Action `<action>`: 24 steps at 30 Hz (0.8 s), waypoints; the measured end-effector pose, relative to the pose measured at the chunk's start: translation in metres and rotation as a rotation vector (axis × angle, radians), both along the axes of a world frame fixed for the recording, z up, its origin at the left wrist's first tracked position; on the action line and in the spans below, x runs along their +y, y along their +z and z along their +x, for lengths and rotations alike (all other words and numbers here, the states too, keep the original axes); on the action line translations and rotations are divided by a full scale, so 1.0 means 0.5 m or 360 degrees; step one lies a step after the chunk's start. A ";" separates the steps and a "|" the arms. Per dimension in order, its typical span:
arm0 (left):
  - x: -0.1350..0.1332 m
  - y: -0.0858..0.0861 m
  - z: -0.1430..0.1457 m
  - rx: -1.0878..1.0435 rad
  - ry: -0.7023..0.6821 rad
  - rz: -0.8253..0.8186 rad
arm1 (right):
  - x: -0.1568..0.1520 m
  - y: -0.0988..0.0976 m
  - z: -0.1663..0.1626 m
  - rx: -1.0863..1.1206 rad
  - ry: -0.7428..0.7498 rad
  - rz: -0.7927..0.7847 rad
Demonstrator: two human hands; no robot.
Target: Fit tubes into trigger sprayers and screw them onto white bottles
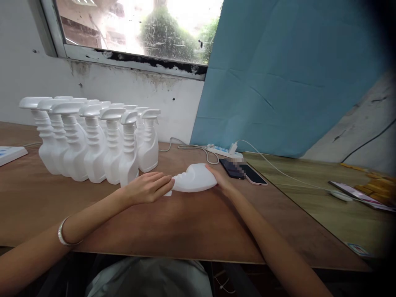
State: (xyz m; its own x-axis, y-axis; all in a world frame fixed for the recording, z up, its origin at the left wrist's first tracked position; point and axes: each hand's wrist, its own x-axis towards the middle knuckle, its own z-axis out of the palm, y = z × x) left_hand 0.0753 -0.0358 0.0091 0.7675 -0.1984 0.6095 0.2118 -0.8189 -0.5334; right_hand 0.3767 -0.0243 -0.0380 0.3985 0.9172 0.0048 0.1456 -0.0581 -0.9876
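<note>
A white plastic spray bottle [196,178] lies on its side in both hands, just above the brown table. My left hand [151,186] is closed around its trigger head, which the fingers mostly hide; a small white piece of the head shows below them. My right hand [218,178] grips the bottle's base from the right, with part of the fingers behind it. Left of my hands, several white spray bottles [95,152] stand upright in close rows, their trigger heads on. The nearest bottle [129,159] stands right behind my left wrist.
Two phones [232,168] lie on the table [185,231] behind my right hand. A power strip [224,151] with a plug and cables sits by the blue curtain [262,82]. At the far left is a white device [12,154]. A lower wooden surface [297,173] extends right.
</note>
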 end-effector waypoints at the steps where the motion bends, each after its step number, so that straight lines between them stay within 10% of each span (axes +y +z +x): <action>1: -0.005 0.006 0.002 -0.0035 0.0020 -0.0107 | 0.000 0.002 -0.002 0.0010 -0.0034 0.0039; 7: -0.020 0.029 0.014 -0.0560 0.0405 -0.1748 | 0.000 0.004 -0.017 0.0004 -0.0373 0.0620; 10: -0.014 0.051 0.018 -0.0588 0.0434 -0.2085 | -0.006 0.008 -0.009 -0.0193 -0.0398 0.0901; 15: -0.008 0.108 0.026 -0.0460 0.0305 -0.1357 | -0.041 0.091 -0.005 -0.0957 -0.0233 0.1188; 18: -0.017 0.140 0.043 -0.0170 0.0201 -0.0934 | -0.081 0.181 -0.055 -0.1384 0.0344 0.0992; 22: -0.034 0.169 0.074 0.0003 0.0169 -0.0633 | -0.115 0.264 -0.155 -0.1453 0.1091 0.0730; 24: -0.034 0.182 0.085 0.0014 0.0137 -0.0524 | -0.108 0.275 -0.189 -0.1305 0.1092 0.0805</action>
